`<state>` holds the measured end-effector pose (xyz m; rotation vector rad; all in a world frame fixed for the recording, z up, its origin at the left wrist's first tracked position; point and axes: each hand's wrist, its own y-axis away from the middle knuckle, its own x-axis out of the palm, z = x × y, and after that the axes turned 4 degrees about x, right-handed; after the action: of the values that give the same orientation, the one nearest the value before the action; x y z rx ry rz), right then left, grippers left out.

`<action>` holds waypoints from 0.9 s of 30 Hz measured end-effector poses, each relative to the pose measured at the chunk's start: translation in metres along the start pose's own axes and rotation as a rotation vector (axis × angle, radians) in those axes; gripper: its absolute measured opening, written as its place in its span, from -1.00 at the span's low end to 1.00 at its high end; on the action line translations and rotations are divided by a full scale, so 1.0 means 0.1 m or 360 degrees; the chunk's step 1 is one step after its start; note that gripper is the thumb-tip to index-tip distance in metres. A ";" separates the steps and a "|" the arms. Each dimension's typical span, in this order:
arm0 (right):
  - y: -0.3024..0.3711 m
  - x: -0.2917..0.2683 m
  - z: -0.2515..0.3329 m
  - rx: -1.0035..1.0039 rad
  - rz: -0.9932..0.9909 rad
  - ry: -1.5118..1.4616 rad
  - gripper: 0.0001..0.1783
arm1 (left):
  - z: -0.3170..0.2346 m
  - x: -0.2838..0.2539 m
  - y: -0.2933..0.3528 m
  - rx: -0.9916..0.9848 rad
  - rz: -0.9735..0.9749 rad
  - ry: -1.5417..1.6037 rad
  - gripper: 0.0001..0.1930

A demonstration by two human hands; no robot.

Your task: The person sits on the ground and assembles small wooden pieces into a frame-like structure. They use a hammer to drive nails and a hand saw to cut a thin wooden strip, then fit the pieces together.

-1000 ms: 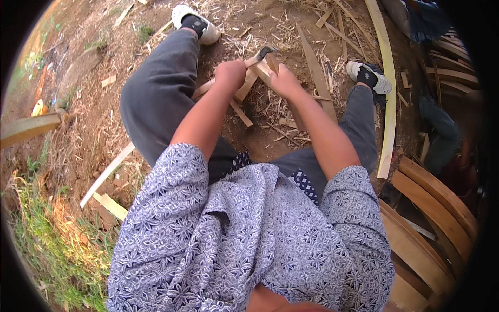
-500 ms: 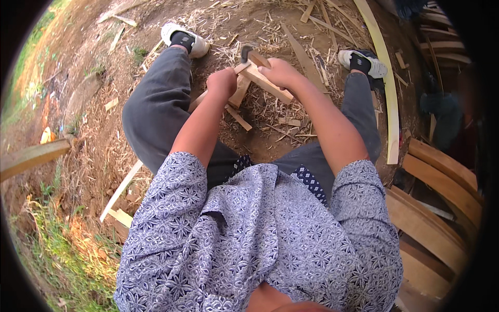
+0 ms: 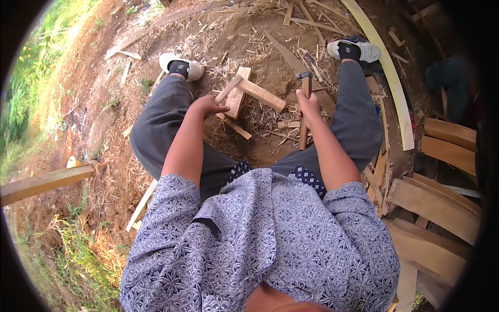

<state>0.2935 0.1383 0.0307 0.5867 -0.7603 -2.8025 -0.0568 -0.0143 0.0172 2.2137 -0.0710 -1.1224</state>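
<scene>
At upper centre of the frame, the left hand (image 3: 207,105) grips a wooden strip (image 3: 227,89), its end meeting a short board (image 3: 261,95); right hand (image 3: 310,107) grasps a hammer (image 3: 306,88), apart. Whether wood is joined, I cannot tell.

Bare brown dirt (image 3: 262,152) spreads around me, strewn with pale wood shavings (image 3: 267,115). Bright daylight falls on the green grass (image 3: 47,54) beyond my left side, while curved boards (image 3: 436,207) lie piled in dimmer light at my right.
</scene>
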 end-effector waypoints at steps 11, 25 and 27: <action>-0.26 0.15 -0.20 0.0072 0.0071 -0.0382 -0.43 | -0.49 -0.13 -0.14 0.0249 -0.0342 0.0157 -0.54; -0.48 -0.02 -0.35 -0.0137 -0.0826 -0.0355 -0.39 | -2.70 -0.91 -0.18 0.0585 -0.0949 0.0098 -0.55; -0.29 0.10 -0.28 -0.0030 -0.0691 -0.0456 -0.43 | -2.82 -1.07 -0.10 0.0573 -0.0942 0.0130 -0.55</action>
<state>0.2942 0.1485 -0.0095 0.3873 -0.7268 -3.3433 0.0813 0.1750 0.2069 2.6939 0.4821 -1.4076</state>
